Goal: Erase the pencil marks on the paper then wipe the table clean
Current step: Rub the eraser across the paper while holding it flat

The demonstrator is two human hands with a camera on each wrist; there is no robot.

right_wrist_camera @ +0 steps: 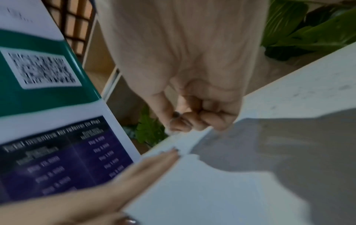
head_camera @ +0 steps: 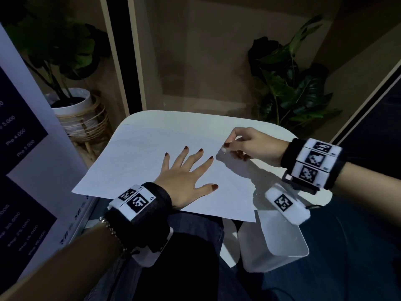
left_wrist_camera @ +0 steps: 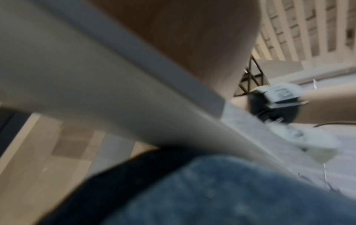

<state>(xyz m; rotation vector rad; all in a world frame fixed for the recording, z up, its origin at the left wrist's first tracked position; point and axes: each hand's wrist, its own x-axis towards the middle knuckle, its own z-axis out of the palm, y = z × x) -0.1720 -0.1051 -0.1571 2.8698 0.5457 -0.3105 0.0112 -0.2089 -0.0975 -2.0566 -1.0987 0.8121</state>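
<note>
**Eraser at the page's edge, table still to be wiped**

A seated person steadies a white sheet of paper (head_camera: pixel 138 161) on a small white table (head_camera: pixel 195 118), the left hand (head_camera: pixel 186 177) spread flat on the middle of the page with fingers straight and fanned. The right hand (head_camera: pixel 249 144) hovers at the sheet's far right edge, its fingers curled and pinching a small white eraser (head_camera: pixel 223 149) just above or on the paper; from where I stand I cannot tell whether the eraser is touching. The right wrist view shows the same curled fist (right_wrist_camera: pixel 194 112) close over the page, with the tips of the other hand's fingers (right_wrist_camera: pixel 165 155) pressing the sheet beside it.

Any pencil marks are too faint in this dim light to make out, so how much remains to rub away is unclear. By the look of it, the erasing step is in hand and the wiping has not begun; no cloth is in sight. A white box (head_camera: pixel 277 235) sits at the table's near right corner, and potted plants (head_camera: pixel 299 83) stand behind.

The next move seems to call for short, firm strokes at that edge while the flat hand keeps the sheet from sliding or creasing. Dark specks, perhaps eraser crumbs, dot the bare table right of the page.
</note>
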